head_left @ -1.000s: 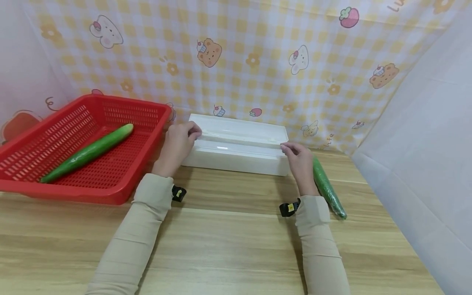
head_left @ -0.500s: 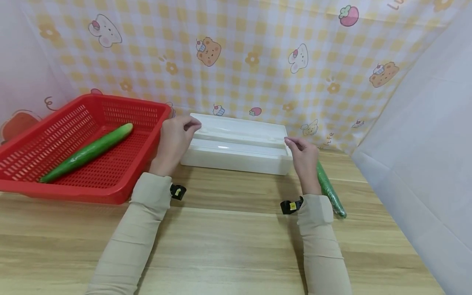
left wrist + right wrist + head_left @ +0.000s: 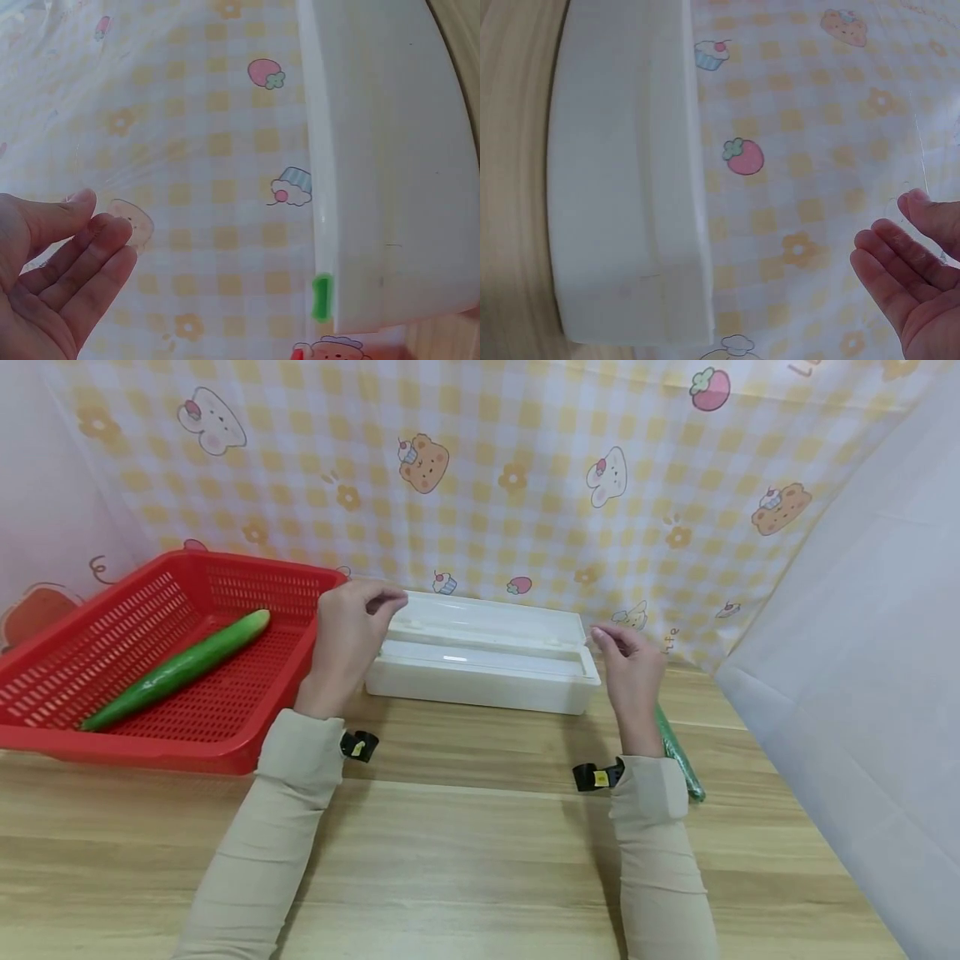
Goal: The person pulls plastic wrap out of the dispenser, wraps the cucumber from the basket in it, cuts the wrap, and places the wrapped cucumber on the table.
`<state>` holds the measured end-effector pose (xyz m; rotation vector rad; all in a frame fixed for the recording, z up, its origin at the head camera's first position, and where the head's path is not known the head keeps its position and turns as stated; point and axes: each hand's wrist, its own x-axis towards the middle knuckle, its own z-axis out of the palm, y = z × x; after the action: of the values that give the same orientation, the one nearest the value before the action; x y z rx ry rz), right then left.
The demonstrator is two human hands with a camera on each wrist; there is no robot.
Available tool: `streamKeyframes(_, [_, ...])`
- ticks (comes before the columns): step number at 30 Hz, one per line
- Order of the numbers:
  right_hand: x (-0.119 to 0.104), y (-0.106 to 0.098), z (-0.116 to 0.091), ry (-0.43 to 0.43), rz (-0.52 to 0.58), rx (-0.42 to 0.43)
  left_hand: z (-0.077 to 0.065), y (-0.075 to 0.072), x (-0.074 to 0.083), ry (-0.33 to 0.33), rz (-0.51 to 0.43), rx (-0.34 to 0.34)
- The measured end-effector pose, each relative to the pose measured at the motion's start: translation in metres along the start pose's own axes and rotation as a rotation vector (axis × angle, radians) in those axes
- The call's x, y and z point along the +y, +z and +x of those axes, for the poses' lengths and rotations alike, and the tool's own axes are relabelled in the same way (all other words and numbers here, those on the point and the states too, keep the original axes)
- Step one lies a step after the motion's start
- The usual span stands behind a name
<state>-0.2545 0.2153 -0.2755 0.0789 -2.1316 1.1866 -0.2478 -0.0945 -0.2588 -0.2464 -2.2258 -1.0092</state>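
A long white cling film dispenser box point(image 3: 480, 683) stands on the table before the curtain, its lid point(image 3: 498, 617) tipped back. Clear cling film point(image 3: 146, 161) stretches above it, showing as faint creases that fan out from the fingers. My left hand point(image 3: 347, 639) pinches the film between thumb and fingertips, over the box's left end. At the other end my right hand point(image 3: 633, 681) pinches the film's opposite corner; a thin bright edge line runs from those fingertips in the right wrist view. Most of the film is too transparent to make out in the head view.
To the left, a red plastic basket point(image 3: 247, 745) holds a green cucumber point(image 3: 180, 670). Another cucumber point(image 3: 681, 758), covered in shiny film, lies on the wooden table point(image 3: 465, 868) behind my right wrist. A patterned curtain point(image 3: 517, 443) hangs close behind the box.
Both hands have risen above the box and spread slightly apart, drawing the film upward with them. The box, basket and cucumbers stay in place.
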Motion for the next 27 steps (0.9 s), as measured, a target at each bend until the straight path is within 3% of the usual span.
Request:
streamKeyframes(6, [-0.007, -0.008, 0.0, 0.013, -0.005, -0.023, 0.004, -0.006, 0.008, 0.026, 0.009, 0.012])
streamKeyframes(9, [-0.012, -0.014, 0.004, 0.023, -0.041, -0.063, 0.012, -0.013, 0.013, 0.007, 0.049, -0.065])
streamKeyframes(16, [-0.024, -0.023, 0.019, -0.016, -0.166, -0.16, 0.034, -0.035, 0.025, -0.172, 0.127, -0.364])
streamKeyframes(22, [-0.035, -0.028, 0.027, -0.027, -0.197, -0.213, 0.046, -0.045, 0.029, -0.191, 0.154, -0.447])
streamKeyframes(27, [-0.043, -0.032, 0.031, -0.033, -0.203, -0.207, 0.05, -0.05, 0.035, -0.165, 0.189, -0.448])
